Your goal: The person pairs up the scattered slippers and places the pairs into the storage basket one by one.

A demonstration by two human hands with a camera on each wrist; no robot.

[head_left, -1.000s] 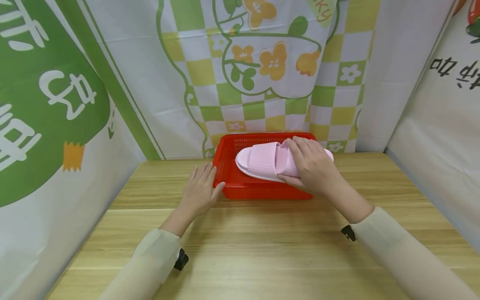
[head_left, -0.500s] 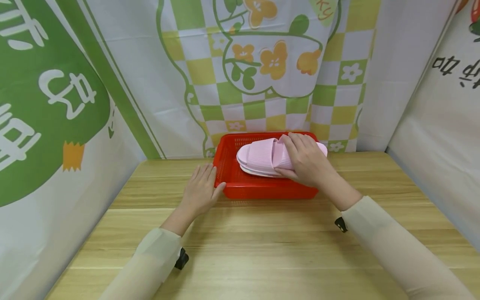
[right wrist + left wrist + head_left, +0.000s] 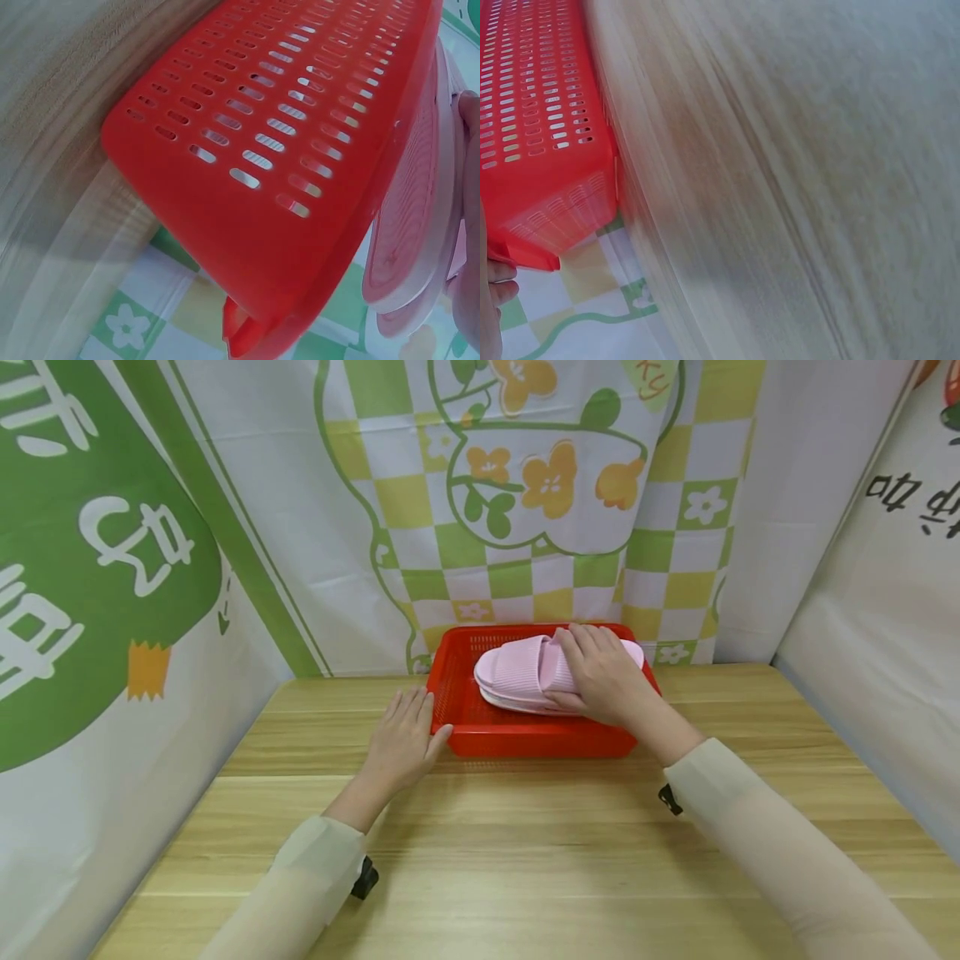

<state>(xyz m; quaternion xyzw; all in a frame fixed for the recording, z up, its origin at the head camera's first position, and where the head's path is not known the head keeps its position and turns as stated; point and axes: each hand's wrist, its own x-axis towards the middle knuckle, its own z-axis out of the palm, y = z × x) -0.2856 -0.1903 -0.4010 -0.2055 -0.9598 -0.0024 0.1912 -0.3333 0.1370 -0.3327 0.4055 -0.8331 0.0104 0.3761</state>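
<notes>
A pair of pink slippers [image 3: 516, 670], one stacked on the other, lies over the red plastic basket [image 3: 540, 743] with toes to the left. My right hand [image 3: 600, 681] grips them around the ribbed strap from above, thumb on the near side. The two layered soles [image 3: 409, 217] show beyond the rim in the right wrist view, their heel end tilted up over the basket's right side. My left hand [image 3: 401, 737] rests against the basket's left rim with fingers straight and thumb at the near corner. Its fingertips [image 3: 501, 291] show under the rim in the left wrist view.
The basket stands on a wood-grain table [image 3: 480, 852] at its back edge, close to a printed curtain [image 3: 525, 585]. Fabric walls rise on the left and right. Each sleeve has a dark wrist device [image 3: 365, 878] below it.
My right hand has moved left with the slippers, drawing their heel end inward and lower over the basket. The left hand has stayed at the rim.
</notes>
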